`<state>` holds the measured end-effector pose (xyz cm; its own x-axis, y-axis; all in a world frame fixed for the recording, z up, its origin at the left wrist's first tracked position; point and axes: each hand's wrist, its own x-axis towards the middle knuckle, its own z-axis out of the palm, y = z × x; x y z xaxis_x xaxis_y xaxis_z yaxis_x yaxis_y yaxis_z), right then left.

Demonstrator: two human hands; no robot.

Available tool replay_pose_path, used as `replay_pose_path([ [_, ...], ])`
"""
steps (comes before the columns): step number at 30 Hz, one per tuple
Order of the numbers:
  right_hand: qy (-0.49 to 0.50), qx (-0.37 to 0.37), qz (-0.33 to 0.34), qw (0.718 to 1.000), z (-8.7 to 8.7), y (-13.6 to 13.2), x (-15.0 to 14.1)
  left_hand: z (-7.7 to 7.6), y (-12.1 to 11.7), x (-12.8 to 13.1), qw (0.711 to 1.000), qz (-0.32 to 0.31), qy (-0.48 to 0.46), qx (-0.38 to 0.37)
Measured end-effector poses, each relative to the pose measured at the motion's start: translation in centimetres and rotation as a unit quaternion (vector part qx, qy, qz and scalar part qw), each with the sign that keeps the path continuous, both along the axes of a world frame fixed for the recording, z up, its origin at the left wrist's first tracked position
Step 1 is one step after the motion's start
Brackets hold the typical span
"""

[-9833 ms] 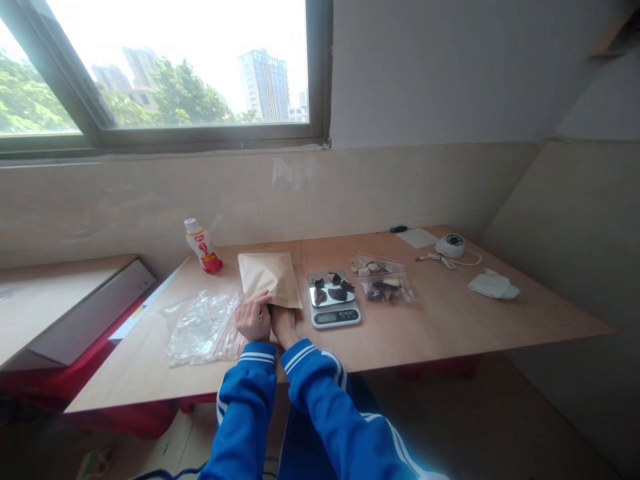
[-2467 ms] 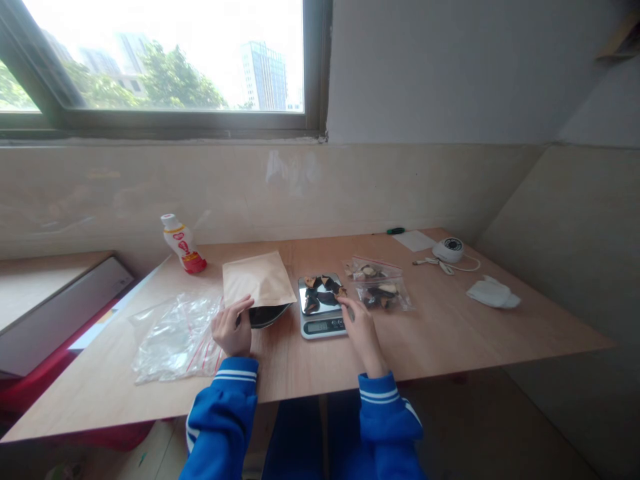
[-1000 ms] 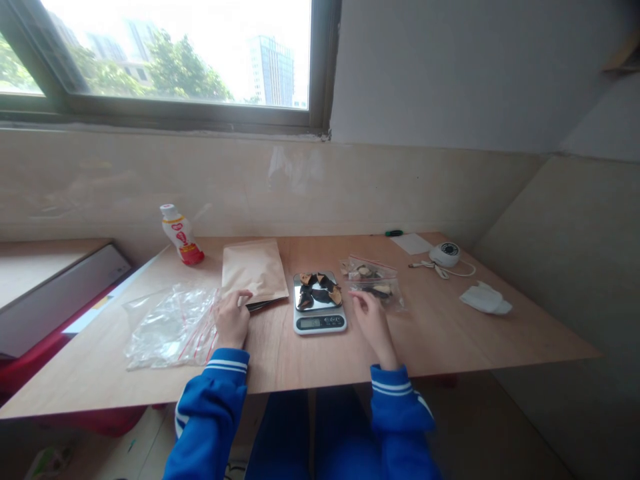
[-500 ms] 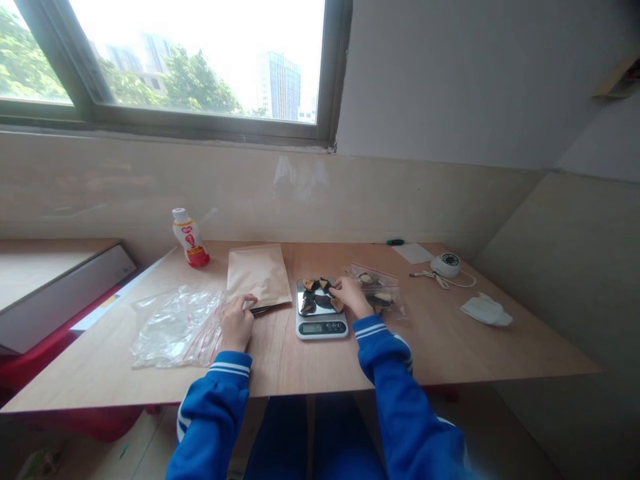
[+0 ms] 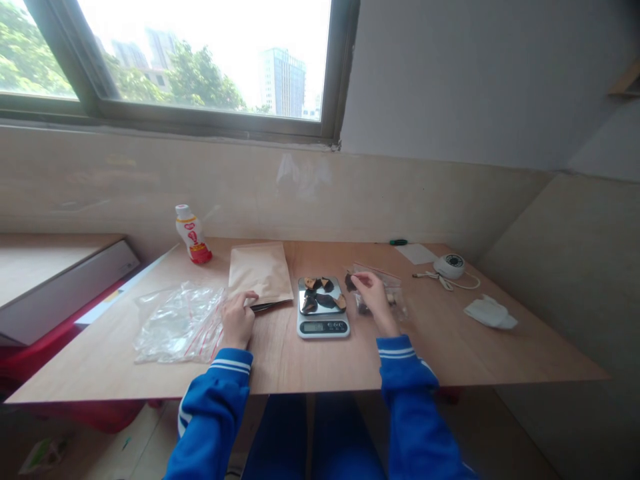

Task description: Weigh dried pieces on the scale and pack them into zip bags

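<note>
My left hand (image 5: 238,319) rests with curled fingers on the near, open end of a brown paper pouch (image 5: 260,273) lying flat on the wooden table (image 5: 310,353). A small digital kitchen scale (image 5: 323,306) beside it carries several dark dried pieces (image 5: 323,293). My right hand (image 5: 374,299) is raised just right of the scale, pinching one dark piece (image 5: 350,282) between its fingertips. Under that hand lie clear zip bags (image 5: 393,288) holding more dark pieces.
A heap of empty clear zip bags (image 5: 177,321) lies at the left. A small white and red bottle (image 5: 193,234) stands near the wall. At the back right are a white round device with a cable (image 5: 449,266), a white sheet (image 5: 417,253), a green pen (image 5: 399,242) and a crumpled white cloth (image 5: 490,313).
My right hand has lifted off the scale platform and moved right over the zip bags, now with one dark piece in its fingers. My left hand has stayed on the pouch.
</note>
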<state>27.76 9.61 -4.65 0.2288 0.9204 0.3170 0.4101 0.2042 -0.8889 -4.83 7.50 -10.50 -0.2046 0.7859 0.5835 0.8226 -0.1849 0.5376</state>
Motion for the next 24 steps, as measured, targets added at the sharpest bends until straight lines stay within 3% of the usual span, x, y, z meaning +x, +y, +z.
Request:
replay_pose_path([
  [4,0.054,-0.018,0.054,0.997,-1.1,-3.9,0.6,0.5,-0.3,0.3,1.000,0.005,-0.008,0.000],
  [8,0.026,-0.052,0.074,0.996,-2.8,-6.8,1.5,1.0,-1.0,0.4,0.999,0.039,-0.010,0.023],
  [17,-0.026,-0.126,0.064,0.990,-5.0,-9.1,4.3,2.4,-4.5,0.4,0.979,0.164,0.008,0.118],
  [21,0.005,-0.124,0.067,0.990,-5.7,-9.1,5.1,4.0,-6.2,-0.3,0.962,0.264,0.005,0.075],
  [24,0.018,-0.114,0.061,0.991,-6.2,-9.2,5.4,4.8,-7.0,-2.7,0.948,0.317,0.005,-0.025],
])
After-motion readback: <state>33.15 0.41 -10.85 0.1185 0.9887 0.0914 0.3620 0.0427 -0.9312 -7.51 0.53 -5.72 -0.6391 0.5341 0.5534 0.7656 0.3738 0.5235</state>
